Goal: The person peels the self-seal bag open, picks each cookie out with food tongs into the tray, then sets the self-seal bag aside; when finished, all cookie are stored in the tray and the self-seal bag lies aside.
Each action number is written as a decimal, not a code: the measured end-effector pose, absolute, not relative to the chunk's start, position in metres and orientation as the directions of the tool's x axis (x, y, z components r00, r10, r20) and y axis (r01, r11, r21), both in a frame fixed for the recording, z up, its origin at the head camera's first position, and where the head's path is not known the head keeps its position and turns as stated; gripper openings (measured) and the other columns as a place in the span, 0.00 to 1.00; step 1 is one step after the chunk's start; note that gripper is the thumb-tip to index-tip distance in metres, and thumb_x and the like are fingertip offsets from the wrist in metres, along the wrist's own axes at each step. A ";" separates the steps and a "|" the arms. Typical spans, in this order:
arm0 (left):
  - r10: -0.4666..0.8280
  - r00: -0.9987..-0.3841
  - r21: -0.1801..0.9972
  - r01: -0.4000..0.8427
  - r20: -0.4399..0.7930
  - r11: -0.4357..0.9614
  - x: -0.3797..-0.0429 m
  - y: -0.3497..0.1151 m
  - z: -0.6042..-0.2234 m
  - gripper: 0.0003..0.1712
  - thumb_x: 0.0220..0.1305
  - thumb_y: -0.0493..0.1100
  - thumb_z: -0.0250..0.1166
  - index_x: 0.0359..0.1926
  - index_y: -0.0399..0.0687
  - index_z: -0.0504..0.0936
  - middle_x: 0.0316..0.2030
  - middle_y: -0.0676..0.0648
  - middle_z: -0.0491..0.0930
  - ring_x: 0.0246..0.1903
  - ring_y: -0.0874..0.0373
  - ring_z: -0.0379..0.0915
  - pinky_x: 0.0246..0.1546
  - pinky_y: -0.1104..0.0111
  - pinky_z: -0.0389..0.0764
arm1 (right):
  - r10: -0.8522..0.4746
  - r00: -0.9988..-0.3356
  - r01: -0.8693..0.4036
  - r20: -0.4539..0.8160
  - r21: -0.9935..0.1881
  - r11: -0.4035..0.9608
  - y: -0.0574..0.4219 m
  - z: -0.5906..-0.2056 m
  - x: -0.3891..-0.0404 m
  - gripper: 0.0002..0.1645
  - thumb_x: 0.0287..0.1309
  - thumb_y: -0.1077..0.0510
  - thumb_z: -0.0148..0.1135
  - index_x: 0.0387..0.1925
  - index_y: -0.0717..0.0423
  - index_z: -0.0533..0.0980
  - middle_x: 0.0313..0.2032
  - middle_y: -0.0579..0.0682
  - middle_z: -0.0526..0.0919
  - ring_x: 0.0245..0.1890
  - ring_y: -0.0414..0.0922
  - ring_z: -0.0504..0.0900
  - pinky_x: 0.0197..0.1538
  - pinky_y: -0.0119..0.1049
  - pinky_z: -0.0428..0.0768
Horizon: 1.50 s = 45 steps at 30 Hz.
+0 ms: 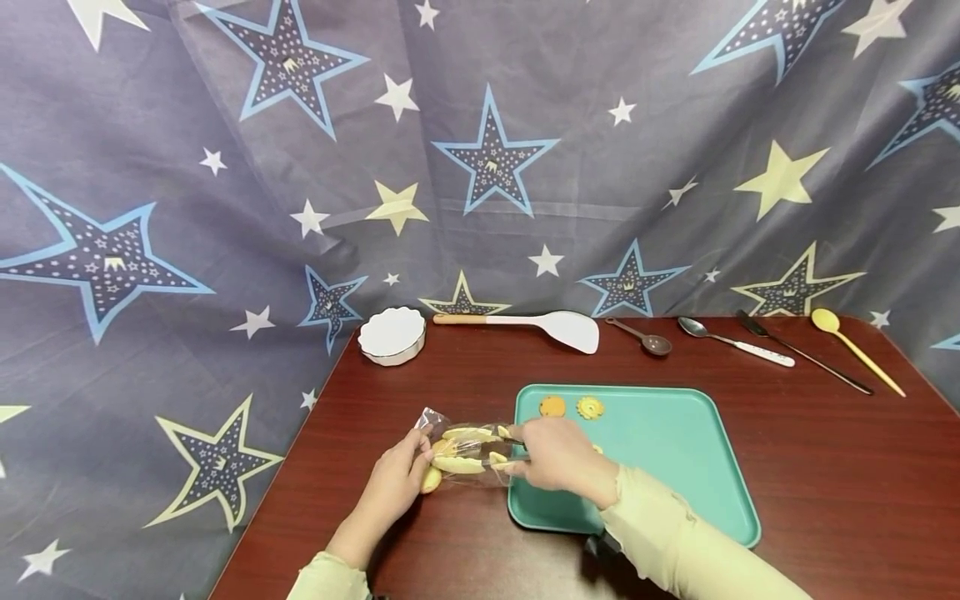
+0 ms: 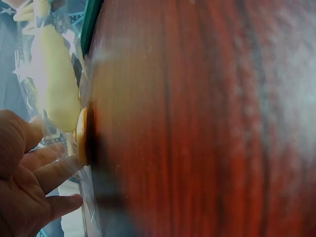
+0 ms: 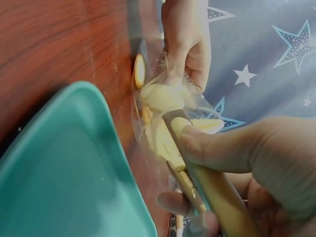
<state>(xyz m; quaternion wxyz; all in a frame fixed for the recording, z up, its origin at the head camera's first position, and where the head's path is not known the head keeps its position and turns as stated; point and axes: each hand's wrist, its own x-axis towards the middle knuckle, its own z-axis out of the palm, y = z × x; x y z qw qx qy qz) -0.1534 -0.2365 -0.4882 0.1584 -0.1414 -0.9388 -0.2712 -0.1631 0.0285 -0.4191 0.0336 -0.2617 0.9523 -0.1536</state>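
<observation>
My left hand (image 1: 401, 471) pinches the near end of a clear plastic bag (image 2: 29, 69), left of the tray. In my right hand (image 1: 558, 454) is a pair of tongs (image 3: 217, 192) with cream, paddle-like heads, gripped between thumb and fingers. Both tong heads reach into the bag, one above the other in the head view. Between them shows an orange round cookie (image 1: 444, 447), partly covered by the plastic. Another round cookie (image 1: 431, 479) lies low by the bag, close to my left fingers; the left wrist view shows its edge on the table.
A teal tray (image 1: 675, 450) under my right forearm bears an orange cookie (image 1: 552, 407) and a flower-shaped cookie (image 1: 590, 407). Along the back stand a white fluted dish (image 1: 392, 336), a white spatula (image 1: 570, 331), a brown measuring spoon (image 1: 656, 344) and several other utensils.
</observation>
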 end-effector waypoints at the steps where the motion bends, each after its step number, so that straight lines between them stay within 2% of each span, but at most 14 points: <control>1: 0.181 -0.910 0.455 0.349 0.372 0.819 -0.153 -0.236 -0.488 0.11 0.61 0.35 0.66 0.32 0.50 0.71 0.44 0.42 0.84 0.32 0.47 0.78 0.35 0.53 0.75 | -0.510 -0.860 -0.489 0.021 -0.320 0.811 0.030 -0.419 -0.163 0.31 0.52 0.42 0.71 0.55 0.51 0.80 0.24 0.44 0.79 0.20 0.39 0.69 0.19 0.34 0.63; 2: 0.180 -0.912 0.450 0.344 0.368 0.824 -0.153 -0.236 -0.488 0.11 0.61 0.35 0.66 0.32 0.50 0.71 0.40 0.42 0.85 0.31 0.47 0.78 0.37 0.52 0.76 | -0.512 -0.859 -0.490 0.024 -0.332 0.806 0.032 -0.419 -0.162 0.31 0.52 0.42 0.72 0.55 0.51 0.80 0.22 0.44 0.77 0.18 0.39 0.67 0.18 0.34 0.61; 6: 0.176 -0.918 0.436 0.329 0.354 0.838 -0.152 -0.235 -0.487 0.11 0.61 0.36 0.66 0.33 0.49 0.70 0.30 0.44 0.81 0.32 0.41 0.78 0.48 0.43 0.74 | -0.539 -0.840 -0.525 0.056 -0.330 0.784 0.040 -0.419 -0.160 0.31 0.51 0.44 0.73 0.56 0.51 0.80 0.34 0.47 0.86 0.16 0.37 0.67 0.17 0.33 0.61; 10: 0.168 -0.922 0.442 0.320 0.349 0.838 -0.153 -0.236 -0.486 0.11 0.62 0.36 0.66 0.32 0.49 0.69 0.35 0.42 0.83 0.35 0.39 0.79 0.52 0.40 0.71 | -0.562 -0.824 -0.555 0.076 -0.314 0.770 0.047 -0.419 -0.159 0.32 0.51 0.44 0.73 0.57 0.51 0.79 0.44 0.47 0.86 0.23 0.40 0.76 0.21 0.34 0.68; 13: 0.163 -0.921 0.428 0.314 0.353 0.847 -0.153 -0.236 -0.485 0.12 0.62 0.36 0.65 0.31 0.49 0.68 0.35 0.42 0.84 0.34 0.39 0.79 0.50 0.40 0.72 | -0.573 -0.816 -0.567 0.082 -0.310 0.763 0.053 -0.419 -0.158 0.32 0.51 0.44 0.73 0.57 0.51 0.79 0.44 0.46 0.86 0.31 0.44 0.81 0.24 0.35 0.71; 15: 0.154 -0.922 0.417 0.304 0.355 0.857 -0.153 -0.236 -0.484 0.12 0.62 0.36 0.65 0.31 0.49 0.68 0.30 0.43 0.82 0.32 0.40 0.79 0.48 0.42 0.73 | -0.573 -0.816 -0.565 0.076 -0.314 0.763 0.057 -0.419 -0.157 0.32 0.51 0.44 0.73 0.57 0.51 0.79 0.45 0.45 0.86 0.35 0.45 0.82 0.26 0.36 0.72; 18: 0.149 -0.920 0.406 0.301 0.364 0.863 -0.154 -0.236 -0.484 0.12 0.62 0.36 0.66 0.31 0.49 0.68 0.29 0.43 0.82 0.28 0.43 0.77 0.40 0.47 0.76 | -0.567 -0.820 -0.556 0.070 -0.333 0.762 0.064 -0.417 -0.155 0.31 0.52 0.44 0.72 0.57 0.50 0.79 0.46 0.44 0.86 0.40 0.46 0.83 0.29 0.38 0.75; 22: 0.153 -0.911 0.408 0.315 0.384 0.857 -0.155 -0.237 -0.484 0.12 0.62 0.35 0.66 0.31 0.49 0.68 0.37 0.41 0.85 0.29 0.42 0.79 0.31 0.52 0.74 | -0.560 -0.825 -0.548 0.080 -0.359 0.756 0.077 -0.416 -0.153 0.31 0.53 0.45 0.72 0.57 0.52 0.78 0.49 0.46 0.85 0.45 0.48 0.82 0.33 0.42 0.78; 25: 0.152 -0.904 0.405 0.323 0.400 0.855 -0.156 -0.239 -0.485 0.12 0.61 0.35 0.66 0.31 0.48 0.69 0.44 0.40 0.85 0.31 0.41 0.81 0.30 0.52 0.74 | -0.563 -0.820 -0.557 0.103 -0.368 0.744 0.089 -0.415 -0.151 0.31 0.53 0.47 0.72 0.57 0.54 0.78 0.50 0.48 0.84 0.46 0.49 0.82 0.39 0.45 0.80; 29: 0.145 -0.901 0.393 0.318 0.409 0.863 -0.157 -0.241 -0.487 0.12 0.61 0.35 0.66 0.31 0.48 0.69 0.41 0.40 0.85 0.27 0.41 0.79 0.28 0.52 0.73 | -0.569 -0.811 -0.573 0.137 -0.379 0.727 0.108 -0.414 -0.149 0.31 0.54 0.47 0.71 0.57 0.56 0.78 0.50 0.50 0.84 0.47 0.51 0.82 0.45 0.48 0.79; 35: 0.139 -0.908 0.391 0.304 0.396 0.869 -0.158 -0.244 -0.488 0.12 0.62 0.36 0.66 0.32 0.48 0.68 0.28 0.42 0.82 0.22 0.47 0.73 0.26 0.53 0.72 | -0.527 -0.835 -0.543 0.161 -0.400 0.738 0.143 -0.414 -0.147 0.31 0.55 0.47 0.70 0.56 0.59 0.78 0.50 0.53 0.84 0.50 0.54 0.82 0.50 0.51 0.78; 37: 0.139 -0.906 0.393 0.306 0.399 0.867 -0.158 -0.244 -0.488 0.12 0.62 0.36 0.66 0.32 0.47 0.68 0.28 0.42 0.82 0.22 0.47 0.72 0.26 0.53 0.72 | -0.495 -0.852 -0.519 0.171 -0.401 0.755 0.157 -0.415 -0.147 0.31 0.54 0.46 0.70 0.56 0.60 0.78 0.50 0.55 0.84 0.50 0.55 0.81 0.49 0.52 0.78; 41: 0.141 -0.898 0.400 0.321 0.417 0.858 -0.158 -0.244 -0.486 0.12 0.61 0.35 0.66 0.32 0.47 0.69 0.37 0.39 0.85 0.26 0.43 0.78 0.28 0.52 0.74 | -0.403 -0.900 -0.435 0.165 -0.375 0.819 0.188 -0.416 -0.146 0.33 0.53 0.43 0.70 0.56 0.57 0.79 0.50 0.56 0.84 0.49 0.58 0.82 0.44 0.56 0.78; 45: 0.137 -0.897 0.409 0.322 0.420 0.854 -0.159 -0.245 -0.486 0.12 0.61 0.34 0.66 0.32 0.47 0.69 0.36 0.41 0.85 0.26 0.44 0.77 0.28 0.53 0.74 | -0.308 -0.944 -0.328 0.114 -0.366 0.871 0.217 -0.421 -0.147 0.35 0.52 0.40 0.70 0.58 0.55 0.78 0.51 0.60 0.83 0.47 0.61 0.81 0.37 0.58 0.77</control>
